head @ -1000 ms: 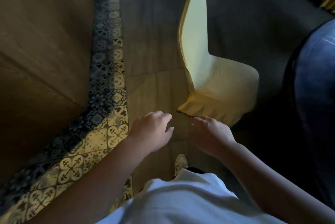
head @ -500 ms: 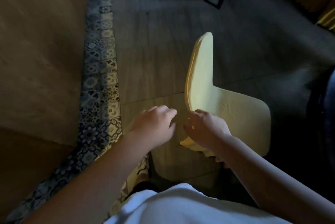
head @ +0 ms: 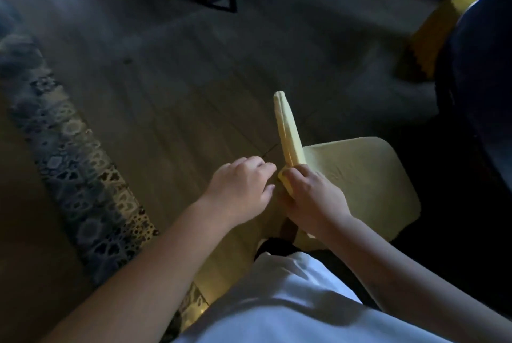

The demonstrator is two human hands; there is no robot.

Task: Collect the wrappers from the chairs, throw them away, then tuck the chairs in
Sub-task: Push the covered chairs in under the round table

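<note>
A chair in a pale yellow cloth cover [head: 360,176] stands just in front of me, its backrest [head: 288,132] seen edge-on from above. My right hand [head: 313,195] grips the near end of the backrest's top edge, fingers curled over it. My left hand [head: 241,187] hovers just left of the backrest with loosely curled fingers and holds nothing. The seat shows only bare yellow cloth; no wrapper is visible in this view.
A dark round table [head: 476,93] fills the right edge, close to the chair's seat. Another yellow-covered chair [head: 426,46] stands at the far right. A patterned tile strip [head: 83,162] runs down the wooden floor on the left. A black metal frame [head: 221,1] stands at the top.
I have come closer to the chair, which now sits nearer and lower in view. My right hand has taken hold of the backrest's top edge. My left hand has stayed beside it.
</note>
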